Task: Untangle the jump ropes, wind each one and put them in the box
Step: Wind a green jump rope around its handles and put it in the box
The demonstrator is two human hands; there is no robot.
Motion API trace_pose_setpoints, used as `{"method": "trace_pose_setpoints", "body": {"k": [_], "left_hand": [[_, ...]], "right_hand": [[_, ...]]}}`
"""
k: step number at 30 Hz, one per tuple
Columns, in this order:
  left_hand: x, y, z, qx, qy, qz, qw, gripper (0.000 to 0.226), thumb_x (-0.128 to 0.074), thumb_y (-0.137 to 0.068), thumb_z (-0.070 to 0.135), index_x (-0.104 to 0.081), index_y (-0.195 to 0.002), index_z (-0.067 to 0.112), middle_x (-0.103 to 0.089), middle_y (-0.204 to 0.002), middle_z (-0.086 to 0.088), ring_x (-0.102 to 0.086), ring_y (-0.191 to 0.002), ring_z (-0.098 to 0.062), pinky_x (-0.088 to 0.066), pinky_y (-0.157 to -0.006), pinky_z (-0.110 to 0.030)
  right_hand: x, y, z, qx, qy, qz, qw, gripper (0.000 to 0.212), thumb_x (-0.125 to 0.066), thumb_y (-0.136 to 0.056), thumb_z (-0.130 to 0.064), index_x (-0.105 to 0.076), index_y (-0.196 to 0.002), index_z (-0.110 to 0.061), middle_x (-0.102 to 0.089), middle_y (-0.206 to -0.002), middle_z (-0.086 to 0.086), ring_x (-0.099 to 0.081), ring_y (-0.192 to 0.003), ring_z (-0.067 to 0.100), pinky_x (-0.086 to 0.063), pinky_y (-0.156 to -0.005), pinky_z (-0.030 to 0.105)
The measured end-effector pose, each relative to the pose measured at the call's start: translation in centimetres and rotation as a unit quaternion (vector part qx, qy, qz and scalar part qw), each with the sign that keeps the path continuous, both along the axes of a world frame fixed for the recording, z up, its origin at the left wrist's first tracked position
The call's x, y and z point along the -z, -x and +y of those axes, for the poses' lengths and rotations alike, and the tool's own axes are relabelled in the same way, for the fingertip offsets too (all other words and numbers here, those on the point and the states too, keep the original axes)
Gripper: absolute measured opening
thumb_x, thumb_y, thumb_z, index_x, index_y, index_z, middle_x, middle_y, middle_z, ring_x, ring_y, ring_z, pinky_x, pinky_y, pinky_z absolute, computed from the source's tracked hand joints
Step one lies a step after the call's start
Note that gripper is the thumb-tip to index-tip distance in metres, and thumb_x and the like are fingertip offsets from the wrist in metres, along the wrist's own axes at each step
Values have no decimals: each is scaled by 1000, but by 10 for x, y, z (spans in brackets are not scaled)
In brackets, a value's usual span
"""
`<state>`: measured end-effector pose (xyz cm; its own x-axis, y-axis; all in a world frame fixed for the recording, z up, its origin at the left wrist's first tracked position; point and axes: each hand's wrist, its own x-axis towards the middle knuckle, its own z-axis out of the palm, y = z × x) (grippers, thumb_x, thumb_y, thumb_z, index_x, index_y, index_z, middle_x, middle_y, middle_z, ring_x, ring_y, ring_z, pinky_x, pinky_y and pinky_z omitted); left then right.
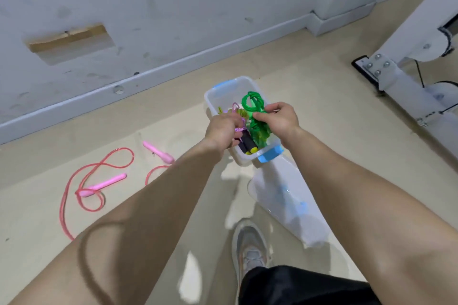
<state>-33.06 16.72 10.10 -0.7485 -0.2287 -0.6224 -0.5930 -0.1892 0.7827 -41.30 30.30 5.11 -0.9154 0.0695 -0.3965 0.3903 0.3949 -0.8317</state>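
The clear box (211, 103) sits on the floor (309, 96); the pink rope (109, 182) sprawls unwound well to its left. Over the box the right hand (281, 119) pinches the wound green rope (255, 125) with curled fingers; the left hand (220, 131) grips the black-handled rope (247, 142). Each coil likely needs seating flat before release, so its loops do not spring open.

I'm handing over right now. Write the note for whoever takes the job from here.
Left hand grips the black-handled rope inside the box. Right hand pinches the wound green rope, also over the box. Pink rope lies loose on the floor, left of the box. Left to do: release both bundles in the box, wind the pink rope, box it.
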Motion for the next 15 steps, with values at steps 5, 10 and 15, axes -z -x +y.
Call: {"method": "trace_pose_setpoints", "body": {"k": [5,10,15], "left_hand": [[54,19,5,40,54,-7,998,12,-56,-87,4,-63,-84,13,-56,-78,-12,-49,-59,-18,-43,-60,-26],[83,23,1,32,58,1,998,16,-56,-91,4,-70,-96,10,-61,-84,-10,-56,-66,-19,-46,-60,-25],[85,9,-13,38,80,-6,996,19,-56,-91,7,-70,-100,-2,-62,-83,-10,-59,-72,-23,-46,-60,-26]], "right_hand": [[55,33,-7,-44,-156,-18,987,34,-79,-80,-25,-60,-106,-16,-62,-107,1,-61,-99,23,-51,-87,32],[79,35,-14,-113,-356,7,928,7,-59,-88,-13,-56,-94,-13,-63,-103,10,-60,-96,32,-48,-72,33],[75,20,-17,-142,-402,48,903,22,-52,-92,-15,-58,-112,-9,-58,-118,13,-56,-111,36,-43,-80,37]]}}
